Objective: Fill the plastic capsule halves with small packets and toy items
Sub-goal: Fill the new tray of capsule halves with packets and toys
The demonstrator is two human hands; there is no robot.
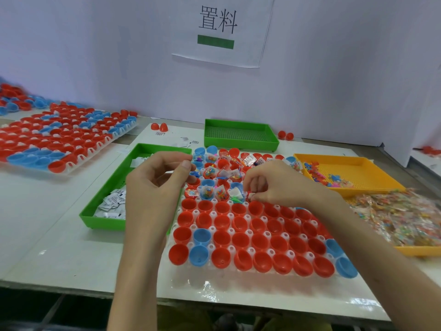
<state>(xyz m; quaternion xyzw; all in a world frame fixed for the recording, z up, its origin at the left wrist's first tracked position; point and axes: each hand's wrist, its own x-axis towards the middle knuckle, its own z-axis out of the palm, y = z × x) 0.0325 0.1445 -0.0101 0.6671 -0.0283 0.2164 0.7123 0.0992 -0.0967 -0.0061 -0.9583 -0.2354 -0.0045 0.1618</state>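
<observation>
A clear holder tray (207,286) in front of me carries rows of red and blue capsule halves (241,240), open side up. The far rows hold filled halves (207,192) with bead packets, white packets and small toys. My left hand (155,187) hovers over the tray's left side, fingers curled and thumb against the index finger near a blue toy (194,174); what it holds is hidden. My right hand (272,185) reaches down at the edge of the filled rows, its fingertips pinching a small pale item (251,195) over a capsule.
A green tray (102,218) of white packets (112,201) lies to the left. At the right are a yellow tray (346,160) with toy figures (334,181) and a pile of bead packets (401,218). An empty green tray (238,134) sits behind; another capsule tray (59,139) stands far left.
</observation>
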